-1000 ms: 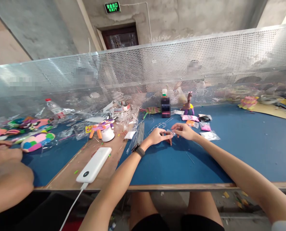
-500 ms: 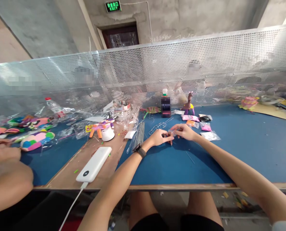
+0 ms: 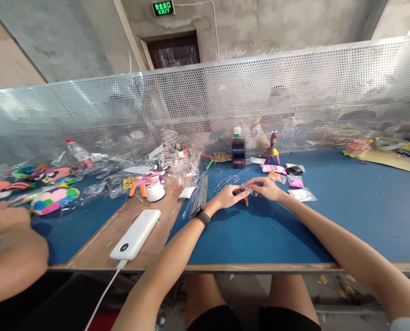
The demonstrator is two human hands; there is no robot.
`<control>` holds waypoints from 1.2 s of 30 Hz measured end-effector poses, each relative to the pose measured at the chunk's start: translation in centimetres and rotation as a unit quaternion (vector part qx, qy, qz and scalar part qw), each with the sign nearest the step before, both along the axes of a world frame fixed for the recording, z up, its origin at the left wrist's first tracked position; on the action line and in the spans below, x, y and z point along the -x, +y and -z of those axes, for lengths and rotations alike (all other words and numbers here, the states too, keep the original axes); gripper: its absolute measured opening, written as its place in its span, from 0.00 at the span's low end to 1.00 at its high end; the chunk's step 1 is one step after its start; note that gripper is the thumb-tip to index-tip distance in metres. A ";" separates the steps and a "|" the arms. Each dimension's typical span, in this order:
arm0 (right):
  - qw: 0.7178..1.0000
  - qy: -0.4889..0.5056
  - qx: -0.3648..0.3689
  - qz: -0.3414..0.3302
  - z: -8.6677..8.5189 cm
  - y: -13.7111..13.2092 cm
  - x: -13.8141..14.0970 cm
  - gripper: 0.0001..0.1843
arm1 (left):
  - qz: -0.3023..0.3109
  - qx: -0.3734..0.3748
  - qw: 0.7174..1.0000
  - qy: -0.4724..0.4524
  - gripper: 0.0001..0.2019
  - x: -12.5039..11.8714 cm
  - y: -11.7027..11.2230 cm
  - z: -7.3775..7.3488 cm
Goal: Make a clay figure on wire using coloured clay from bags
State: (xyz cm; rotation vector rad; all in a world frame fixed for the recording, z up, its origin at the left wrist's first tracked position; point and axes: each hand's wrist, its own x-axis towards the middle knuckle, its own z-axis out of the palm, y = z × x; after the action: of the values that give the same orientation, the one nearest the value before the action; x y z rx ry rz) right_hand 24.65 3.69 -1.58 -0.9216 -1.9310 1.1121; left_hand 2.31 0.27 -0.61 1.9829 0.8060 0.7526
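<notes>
Over the blue table my left hand (image 3: pixel 231 196), with a dark watch on its wrist, is closed, thumb and fingers pinched together. Close against it, my right hand (image 3: pixel 265 188) pinches too. Between the fingertips is a small clear plastic bag (image 3: pixel 246 187); its contents are mostly hidden by my fingers. Just behind the left hand lies a bent wire frame (image 3: pixel 227 182). A bundle of thin straight wires (image 3: pixel 199 193) is beside my left wrist. Beyond my right hand are several small packets: pink (image 3: pixel 295 182), orange (image 3: pixel 274 176), black (image 3: pixel 294 168) and white (image 3: pixel 302 195).
A dark bottle (image 3: pixel 238 154) and a long-necked clay figure (image 3: pixel 271 149) stand by the perforated metal screen (image 3: pixel 205 101). Left are a white power bank (image 3: pixel 135 235) with cable, an orange-and-purple figure (image 3: pixel 146 181), plastic wrapping, and another person's arm (image 3: pixel 13 243) near colourful clay pieces (image 3: pixel 54 200).
Both my hands stay together around the small plastic bag; only the fingers shift slightly. The other person's hand at the left moves a little. The view shifts very slightly.
</notes>
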 end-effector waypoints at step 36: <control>0.994 0.029 0.107 -0.009 0.0 0.2 0.0 0.21 | -0.020 -0.016 1.000 -0.005 0.26 0.1 0.7 0.2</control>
State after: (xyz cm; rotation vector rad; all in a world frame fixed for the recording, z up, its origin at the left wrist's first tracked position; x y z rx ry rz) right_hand 24.65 3.89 -1.63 -0.9764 -1.8005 1.3623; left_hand 2.23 0.98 -0.81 1.9956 0.8340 0.8024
